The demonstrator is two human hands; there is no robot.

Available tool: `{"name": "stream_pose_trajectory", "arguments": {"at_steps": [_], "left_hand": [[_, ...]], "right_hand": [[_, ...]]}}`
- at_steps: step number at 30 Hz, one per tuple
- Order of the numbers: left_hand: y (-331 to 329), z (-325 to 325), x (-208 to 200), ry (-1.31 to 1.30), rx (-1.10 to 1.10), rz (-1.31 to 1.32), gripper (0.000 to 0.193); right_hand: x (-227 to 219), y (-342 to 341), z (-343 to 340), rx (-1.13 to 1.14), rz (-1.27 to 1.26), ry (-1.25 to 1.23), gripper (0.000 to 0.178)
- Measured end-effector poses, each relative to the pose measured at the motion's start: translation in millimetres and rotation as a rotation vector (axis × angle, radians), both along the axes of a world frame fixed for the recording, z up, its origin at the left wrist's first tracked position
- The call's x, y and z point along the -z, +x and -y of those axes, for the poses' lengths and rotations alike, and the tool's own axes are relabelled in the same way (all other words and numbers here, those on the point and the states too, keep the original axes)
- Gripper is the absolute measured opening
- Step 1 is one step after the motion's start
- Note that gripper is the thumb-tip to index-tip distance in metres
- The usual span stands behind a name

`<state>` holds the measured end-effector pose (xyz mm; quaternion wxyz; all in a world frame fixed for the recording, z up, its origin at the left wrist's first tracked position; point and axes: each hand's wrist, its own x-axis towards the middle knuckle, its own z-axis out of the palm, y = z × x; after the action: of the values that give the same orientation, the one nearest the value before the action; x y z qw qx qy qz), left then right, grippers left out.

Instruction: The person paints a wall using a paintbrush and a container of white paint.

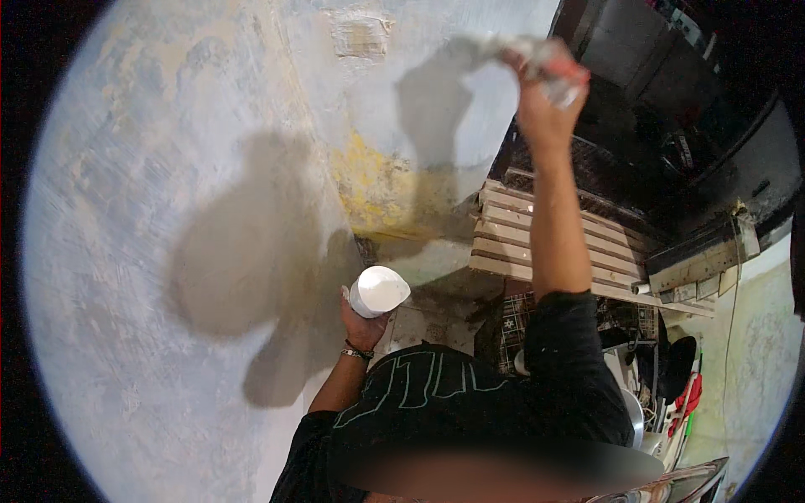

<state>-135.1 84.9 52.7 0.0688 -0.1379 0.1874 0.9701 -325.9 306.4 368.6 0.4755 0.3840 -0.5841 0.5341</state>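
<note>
My left hand (364, 329) is wrapped round a white cup (359, 295) with a pointed lip, low beside the wall; white stuff fills its inside. My right hand (549, 113) is raised high at the far wall, its fingers round a pale and red tool (570, 69). Motion smears this tool, and its kind cannot be made out. A whitish end of it reaches left toward the wall (503, 126); whether it touches cannot be told. Shadows of my arm and the tool fall on the wall.
Yellow bare patches (369, 180) mark the wall corner. A slatted wooden bench (503, 235) stands under my right arm, next to a dark opening (637, 92). At right are a wooden ledge (696, 277), a hanging cord and a red cloth (689, 398).
</note>
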Motion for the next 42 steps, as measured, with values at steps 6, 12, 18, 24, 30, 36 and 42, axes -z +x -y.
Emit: {"name": "stream_pose_trajectory", "arguments": {"at_steps": [6, 12, 18, 24, 30, 36, 42], "left_hand": [[10.2, 8.5, -7.2, -0.013, -0.053, 0.102, 0.070], [17.4, 22.1, 11.1, 0.040, -0.021, 0.011, 0.070], [35.5, 41.4, 11.6, 0.071, -0.052, 0.011, 0.070], [61.0, 64.4, 17.5, 0.068, -0.138, 0.044, 0.070], [81.3, 74.4, 21.5, 0.041, -0.174, 0.004, 0.068], [93.6, 77.8, 19.6, -0.190, -0.203, -0.122, 0.067], [86.1, 78.0, 9.8, 0.131, -0.259, 0.012, 0.066]], "right_hand": [[-7.0, 13.7, 17.2, 0.269, -0.206, -0.001, 0.020], [192.1, 41.4, 52.4, 0.227, 0.486, -0.010, 0.027], [316.4, 118.6, 61.0, -0.120, 1.048, 0.233, 0.028], [317.5, 157.4, 64.0, -0.988, 1.414, -0.224, 0.032], [346.5, 155.8, 67.9, -0.481, 1.329, 0.513, 0.018], [350.0, 148.6, 78.9, -0.250, 1.062, 0.017, 0.044], [249.5, 70.8, 128.2, 0.074, 0.877, 0.600, 0.048]]}}
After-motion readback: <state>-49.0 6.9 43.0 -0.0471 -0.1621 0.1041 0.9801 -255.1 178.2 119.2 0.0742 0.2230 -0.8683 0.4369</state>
